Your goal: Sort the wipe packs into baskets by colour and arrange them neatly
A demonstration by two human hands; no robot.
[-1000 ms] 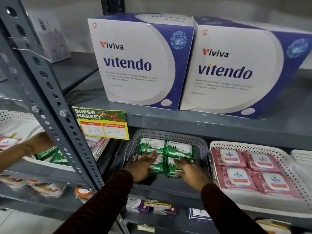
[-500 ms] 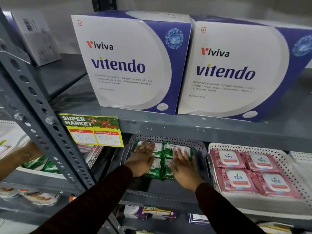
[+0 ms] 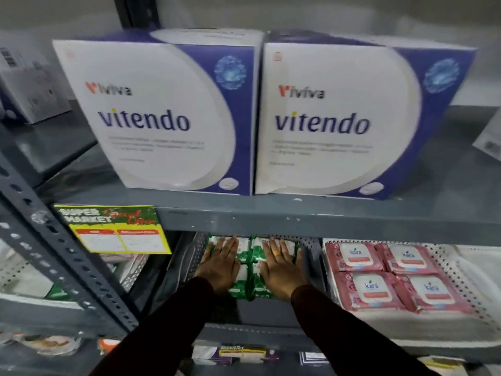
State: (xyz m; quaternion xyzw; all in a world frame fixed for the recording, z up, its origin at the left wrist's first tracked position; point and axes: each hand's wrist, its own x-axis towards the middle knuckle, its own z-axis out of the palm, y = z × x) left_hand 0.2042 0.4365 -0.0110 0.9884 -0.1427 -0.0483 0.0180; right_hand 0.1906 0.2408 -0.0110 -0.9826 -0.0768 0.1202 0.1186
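**Both palms flat on green packs, grey basket**

On the lower shelf, head view: grey basket [image 3: 199, 246] sat directly under the shelf edge [image 3: 271, 221], with green packs [image 3: 245, 283] laid in it in a two-by-two block. Left hand [image 3: 221, 263] lay palm down on the left column of packs, fingers stretched straight and slightly spread, not curled around anything. Right hand [image 3: 279, 267] lay the same way on the right column, fingers extended flat, tips reaching the far pack. Neither hand gripped a pack; contact was by palm and finger pads only. Dark sleeves [image 3: 173, 321] covered both forearms to the wrist.

Just right of the grey basket stood a white basket [image 3: 455, 283] holding four pink packs [image 3: 385, 275], also two by two, labels up, edges touching. The two baskets sat side by side, close together.

Two white-and-blue boxes [image 3: 162, 112] stood upright on the shelf above, touching each other. A yellow-and-green price tag [image 3: 113, 229] hung from the shelf edge at left, next to a perforated grey upright [image 3: 54, 245]. Left of the upright, another white basket [image 3: 130, 270] was partly visible; its contents were too blurred to identify. Frame was motion-blurred throughout.
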